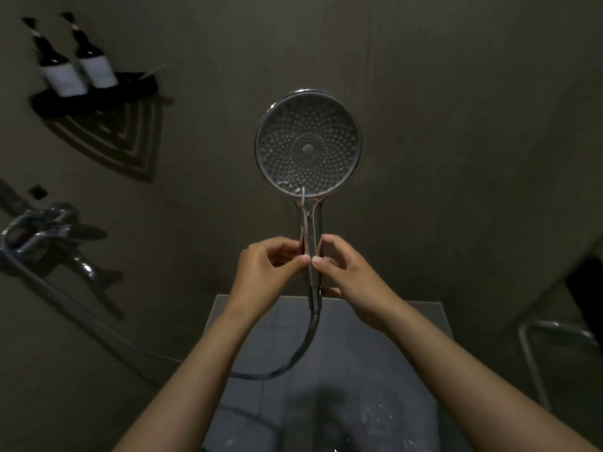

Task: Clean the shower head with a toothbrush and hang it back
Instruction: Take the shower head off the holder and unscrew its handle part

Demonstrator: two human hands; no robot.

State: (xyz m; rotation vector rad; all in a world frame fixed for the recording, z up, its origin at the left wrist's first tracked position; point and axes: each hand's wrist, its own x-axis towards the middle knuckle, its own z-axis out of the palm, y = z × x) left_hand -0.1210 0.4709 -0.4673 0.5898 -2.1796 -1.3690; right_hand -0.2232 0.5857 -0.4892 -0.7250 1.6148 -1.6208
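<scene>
Dim shower wall behind. Left of the shower head (308,147), two bottles (78,65) stand on a corner shelf (98,96), tap (42,236) lower. Left hand (267,272) and right hand (346,272) pinch its handle, fingers (306,258) clenched, holding it face-up, seemingly for scrubbing; any toothbrush is unclear.

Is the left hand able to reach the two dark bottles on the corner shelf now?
Probably not at once: the left hand is pinching the shower head handle. The bottles stand far up-left; nothing blocks the way.
</scene>
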